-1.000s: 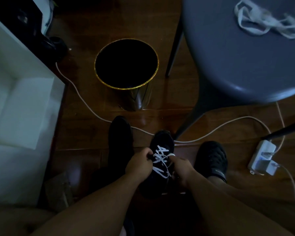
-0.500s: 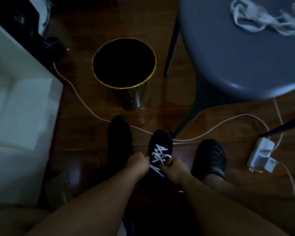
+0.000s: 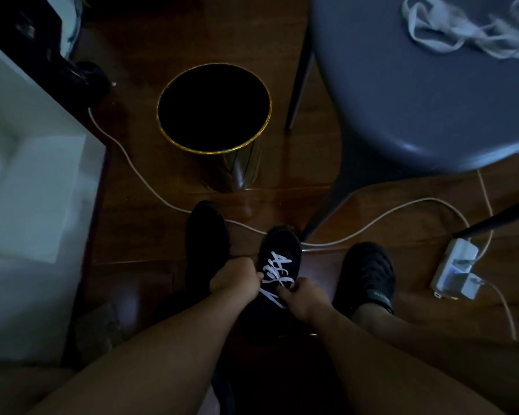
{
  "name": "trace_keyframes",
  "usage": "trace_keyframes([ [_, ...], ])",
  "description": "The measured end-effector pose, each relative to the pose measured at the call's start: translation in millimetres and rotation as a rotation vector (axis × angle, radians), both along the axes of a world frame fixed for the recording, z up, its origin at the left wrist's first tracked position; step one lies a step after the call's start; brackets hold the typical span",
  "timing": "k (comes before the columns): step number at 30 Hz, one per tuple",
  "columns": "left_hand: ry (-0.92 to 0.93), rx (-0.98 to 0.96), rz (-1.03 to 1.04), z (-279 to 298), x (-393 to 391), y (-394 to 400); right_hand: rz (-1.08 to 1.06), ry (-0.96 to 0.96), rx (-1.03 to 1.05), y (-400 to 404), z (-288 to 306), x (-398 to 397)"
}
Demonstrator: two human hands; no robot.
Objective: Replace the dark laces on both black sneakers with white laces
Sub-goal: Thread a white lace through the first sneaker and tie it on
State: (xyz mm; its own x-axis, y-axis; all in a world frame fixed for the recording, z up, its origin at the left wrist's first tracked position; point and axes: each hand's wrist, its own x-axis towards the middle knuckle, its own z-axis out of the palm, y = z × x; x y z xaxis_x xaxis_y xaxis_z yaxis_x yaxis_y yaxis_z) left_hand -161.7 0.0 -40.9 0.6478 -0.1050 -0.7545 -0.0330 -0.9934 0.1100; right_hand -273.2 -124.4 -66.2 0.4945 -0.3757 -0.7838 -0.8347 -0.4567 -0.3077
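Pinching white lace (image 3: 274, 269) on black sneaker (image 3: 277, 265) at 6 o'clock, we kept none loose: left hand (image 3: 235, 278) grip, right hand (image 3: 303, 296) grip both curled on it.

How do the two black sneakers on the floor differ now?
The middle sneaker shows a white lace; the left sneaker shows none. The left hand and the right hand work on the middle one; the left sneaker lies untouched beside it. Both are black, toes toward the bin.

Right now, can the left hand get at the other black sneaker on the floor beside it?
Probably yes: the left hand sits right next to the unlaced sneaker, with nothing between them, though it now grips the laced sneaker.
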Motion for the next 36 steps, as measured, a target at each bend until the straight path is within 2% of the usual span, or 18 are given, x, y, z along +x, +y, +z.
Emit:
trace_keyframes([
  [2,0.081,-0.082,0.221,5,2,1,-0.001,0.006,0.016,-2,1,0],
  [3,0.122,-0.161,0.427,8,4,1,-0.005,0.01,0.028,-3,1,-1],
  [5,0.224,-0.314,0.977,18,6,2,-0.006,0.0,0.048,-5,1,-2],
  [6,0.279,-0.334,1.211,26,6,4,-0.01,-0.002,0.051,-6,2,-2],
  [7,0.298,-0.329,1.298,29,7,7,-0.018,-0.005,0.055,-6,3,-2],
  [8,0.311,-0.32,1.292,29,7,10,-0.024,-0.012,0.065,-6,4,-2],
  [9,0.313,-0.314,1.194,27,7,12,-0.031,-0.009,0.082,-5,4,-2],
  [13,0.217,-0.317,0.607,12,1,16,-0.197,-0.041,0.209,-10,4,-9],
  [14,0.21,-0.338,0.525,8,-1,16,-0.252,-0.048,0.237,-12,4,-10],
  [18,0.204,-0.354,0.545,8,-2,13,-0.176,-0.042,0.246,-22,9,-12],
  [21,0.245,-0.343,0.59,12,-3,13,-0.004,-0.012,0.218,-23,9,-12],
  [23,0.265,-0.317,0.51,15,-6,14,0.106,0.019,0.187,-21,15,-11],
  [27,0.18,-0.288,0.299,10,-10,19,0.278,0.043,0.085,-22,29,-2],
  [33,0.229,-0.369,0.248,3,-14,26,0.172,0.033,0.123,-27,28,-5],
  [36,0.208,-0.333,0.037,-8,-18,35,0.123,0.042,0.141,-23,30,-4],
])
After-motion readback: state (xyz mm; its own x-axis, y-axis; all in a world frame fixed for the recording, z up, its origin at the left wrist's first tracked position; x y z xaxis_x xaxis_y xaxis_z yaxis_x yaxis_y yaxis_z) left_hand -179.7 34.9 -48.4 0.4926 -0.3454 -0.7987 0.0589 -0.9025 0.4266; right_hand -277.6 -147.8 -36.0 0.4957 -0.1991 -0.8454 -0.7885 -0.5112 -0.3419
